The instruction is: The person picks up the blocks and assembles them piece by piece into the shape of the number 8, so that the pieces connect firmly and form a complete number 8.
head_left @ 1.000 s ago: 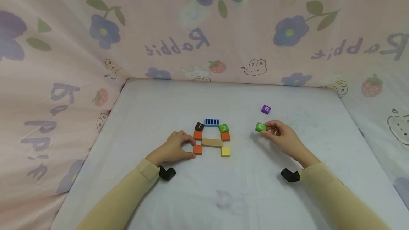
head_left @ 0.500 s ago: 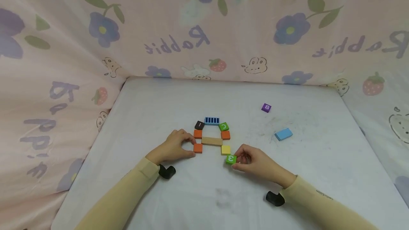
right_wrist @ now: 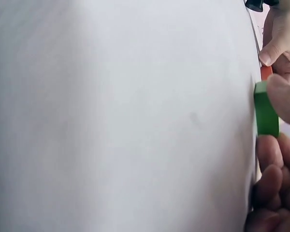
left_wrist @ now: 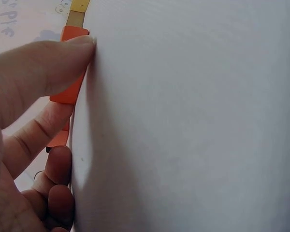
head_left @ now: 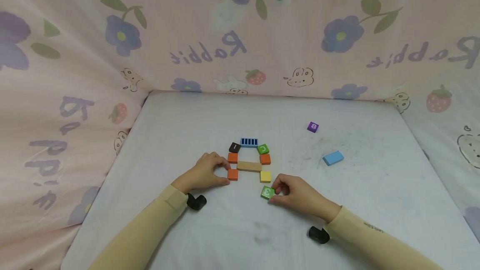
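In the head view my right hand (head_left: pixel 300 195) pinches a green block marked 3 (head_left: pixel 267 192), just below a yellow block (head_left: pixel 265 176). The right wrist view shows thumb and finger at opposite edges of that green block (right_wrist: pixel 267 111). My left hand (head_left: pixel 204 172) holds the lower left orange block (head_left: pixel 232 174) between thumb and index finger. That orange block (left_wrist: pixel 70 89) shows between the fingers in the left wrist view, its middle partly covered by the thumb. A plain wooden plank (head_left: pixel 249 166) lies between the two sides of the block layout.
Above the plank are two orange blocks (head_left: pixel 265 159), a black block (head_left: pixel 234 148), a green block (head_left: pixel 263 148) and a blue striped block (head_left: pixel 249 142). Off to the right lie a purple block (head_left: pixel 313 127) and a light blue block (head_left: pixel 333 158). Patterned cloth (head_left: pixel 270 53) walls the white table.
My right hand has carried the green block leftward and nearer, from the right side to below the yellow block, uncovering the light blue block. The left hand stays in place.
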`<state>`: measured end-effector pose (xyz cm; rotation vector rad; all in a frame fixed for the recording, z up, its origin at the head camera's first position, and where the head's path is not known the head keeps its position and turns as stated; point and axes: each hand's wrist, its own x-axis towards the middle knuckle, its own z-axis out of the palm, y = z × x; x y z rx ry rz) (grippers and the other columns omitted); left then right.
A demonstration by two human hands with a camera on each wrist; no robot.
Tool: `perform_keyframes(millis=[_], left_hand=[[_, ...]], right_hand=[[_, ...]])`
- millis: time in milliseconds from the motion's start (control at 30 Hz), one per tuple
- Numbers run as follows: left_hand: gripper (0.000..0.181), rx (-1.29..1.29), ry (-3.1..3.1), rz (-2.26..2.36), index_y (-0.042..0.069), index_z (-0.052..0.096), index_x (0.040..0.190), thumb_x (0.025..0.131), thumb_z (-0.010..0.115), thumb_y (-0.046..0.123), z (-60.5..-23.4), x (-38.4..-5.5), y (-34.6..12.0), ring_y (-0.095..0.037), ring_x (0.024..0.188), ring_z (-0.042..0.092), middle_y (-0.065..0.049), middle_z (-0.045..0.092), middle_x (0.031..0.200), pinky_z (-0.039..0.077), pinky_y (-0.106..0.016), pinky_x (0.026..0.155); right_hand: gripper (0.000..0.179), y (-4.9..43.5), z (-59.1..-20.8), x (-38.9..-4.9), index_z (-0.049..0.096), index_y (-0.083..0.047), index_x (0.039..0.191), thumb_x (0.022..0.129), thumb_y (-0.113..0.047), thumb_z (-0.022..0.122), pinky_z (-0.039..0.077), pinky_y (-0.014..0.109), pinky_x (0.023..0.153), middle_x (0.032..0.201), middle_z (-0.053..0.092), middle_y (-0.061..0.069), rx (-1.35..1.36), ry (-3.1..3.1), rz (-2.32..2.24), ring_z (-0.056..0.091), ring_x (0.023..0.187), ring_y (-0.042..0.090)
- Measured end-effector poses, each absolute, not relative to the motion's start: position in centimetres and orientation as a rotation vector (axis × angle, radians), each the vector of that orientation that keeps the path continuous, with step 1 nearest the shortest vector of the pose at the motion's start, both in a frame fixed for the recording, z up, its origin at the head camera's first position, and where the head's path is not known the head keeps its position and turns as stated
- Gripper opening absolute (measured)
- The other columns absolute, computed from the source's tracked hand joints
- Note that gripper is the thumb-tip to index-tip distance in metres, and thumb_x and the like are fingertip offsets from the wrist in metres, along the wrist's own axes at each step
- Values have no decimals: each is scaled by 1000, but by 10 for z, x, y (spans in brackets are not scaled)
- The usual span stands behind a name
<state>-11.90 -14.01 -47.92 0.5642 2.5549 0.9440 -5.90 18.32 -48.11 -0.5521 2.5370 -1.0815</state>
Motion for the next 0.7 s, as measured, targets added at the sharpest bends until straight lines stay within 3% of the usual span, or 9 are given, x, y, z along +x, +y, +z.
perform_keyframes(millis=[700], left_hand=[[30, 563, 2566, 905, 33, 65, 99, 75, 83, 37, -477, -119, -139, -17, 101, 40, 9, 51, 104, 35, -36, 86]], right_hand=[[31, 167, -475, -57, 60, -22, 89, 75, -37, 83, 42, 26, 60, 76, 56, -10, -444, 2605, -1063, 50, 70, 12]])
